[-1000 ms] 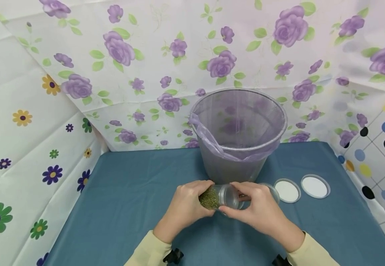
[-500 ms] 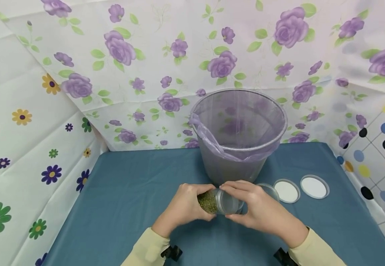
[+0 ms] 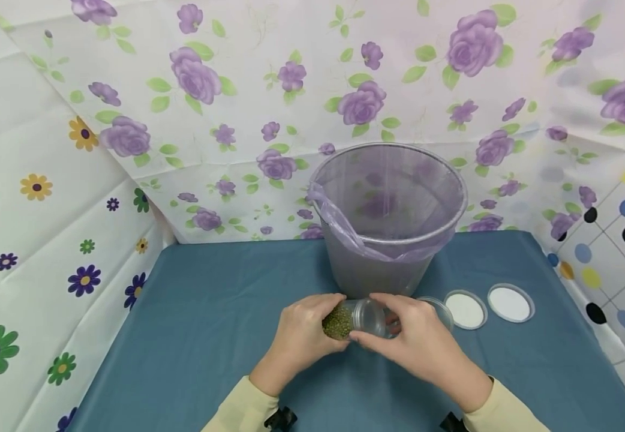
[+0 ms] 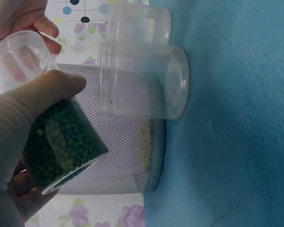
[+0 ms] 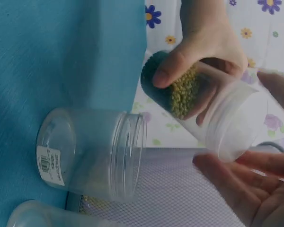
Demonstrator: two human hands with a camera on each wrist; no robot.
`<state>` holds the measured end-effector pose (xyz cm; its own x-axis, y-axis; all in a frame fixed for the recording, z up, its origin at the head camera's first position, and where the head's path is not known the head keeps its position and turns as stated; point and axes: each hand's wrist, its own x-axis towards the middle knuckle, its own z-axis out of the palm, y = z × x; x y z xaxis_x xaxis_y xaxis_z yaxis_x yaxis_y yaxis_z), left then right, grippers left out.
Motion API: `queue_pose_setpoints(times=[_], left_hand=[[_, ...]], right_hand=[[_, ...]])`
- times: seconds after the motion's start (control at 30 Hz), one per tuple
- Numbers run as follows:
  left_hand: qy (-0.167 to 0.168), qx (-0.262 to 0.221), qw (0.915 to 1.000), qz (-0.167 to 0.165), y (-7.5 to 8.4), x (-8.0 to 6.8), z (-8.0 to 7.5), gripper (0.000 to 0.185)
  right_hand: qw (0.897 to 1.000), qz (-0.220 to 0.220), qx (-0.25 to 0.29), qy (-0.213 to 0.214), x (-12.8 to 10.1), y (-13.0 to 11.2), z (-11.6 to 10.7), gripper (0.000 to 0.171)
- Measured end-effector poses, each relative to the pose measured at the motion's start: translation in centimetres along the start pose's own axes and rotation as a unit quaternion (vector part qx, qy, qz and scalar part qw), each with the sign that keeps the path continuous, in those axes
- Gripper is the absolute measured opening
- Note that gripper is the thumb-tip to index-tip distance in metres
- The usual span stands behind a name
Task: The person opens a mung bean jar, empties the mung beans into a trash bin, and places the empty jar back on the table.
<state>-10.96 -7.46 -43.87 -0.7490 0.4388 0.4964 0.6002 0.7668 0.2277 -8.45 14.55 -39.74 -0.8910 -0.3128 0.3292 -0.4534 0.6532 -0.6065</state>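
My left hand [image 3: 304, 327] grips a clear jar [image 3: 337, 323], tipped on its side, with small green beans [image 4: 61, 142] at the bottom end. A clear screw lid [image 5: 236, 125] covers its mouth. My right hand [image 3: 415, 333] has its thumb and fingers around the lid's rim. In the right wrist view, the fingertips [image 5: 203, 163] and thumb lie on opposite edges of the lid. Below the hands stands an uncovered clear jar [image 5: 85, 151] with a barcode label. A second clear jar [image 4: 139, 23] stands beside it. My right hand partly hides these in the head view.
Behind the hands is a grey mesh bin [image 3: 379, 276] with a purple liner; something yellowish shows low through its mesh. Two white discs with clear rims [image 3: 465, 310], apparently lids, lie to the right on the blue tablecloth [image 3: 226, 300]. Patterned sheets [image 3: 237, 198] surround the table.
My right hand turned on the lid half a second ago, its fingers coming over the top, and has since rolled back to its earlier position. The jar shifted slightly with the left hand.
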Motion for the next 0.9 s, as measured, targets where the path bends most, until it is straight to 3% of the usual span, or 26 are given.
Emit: queue_pose_setpoints(times=[0.1,0.27,0.53,0.77,0.9], left_hand=[[0.012,0.011,0.9998,0.009,0.0,0.2,0.0,0.067],[0.012,0.003,0.9999,0.009,0.0,0.6,-0.2,0.06],[-0.048,-0.052,0.9975,-0.001,-0.2,1.2,-0.6,0.06],[-0.11,-0.109,0.9874,-0.035,-0.6,1.1,-0.4,0.057],[-0.113,-0.099,0.9876,-0.045,-0.5,0.8,-0.4,0.06]], right_hand=[[1.0,0.005,0.008,-0.001,0.2,0.0,0.0,0.061],[0.999,-0.024,0.033,0.004,0.2,0.2,-0.2,0.062],[0.993,-0.118,-0.001,0.02,0.2,0.9,-0.8,0.059],[0.969,-0.241,-0.038,-0.03,0.5,0.9,-1.2,0.061],[0.969,-0.24,-0.026,-0.054,0.5,0.7,-1.3,0.059]])
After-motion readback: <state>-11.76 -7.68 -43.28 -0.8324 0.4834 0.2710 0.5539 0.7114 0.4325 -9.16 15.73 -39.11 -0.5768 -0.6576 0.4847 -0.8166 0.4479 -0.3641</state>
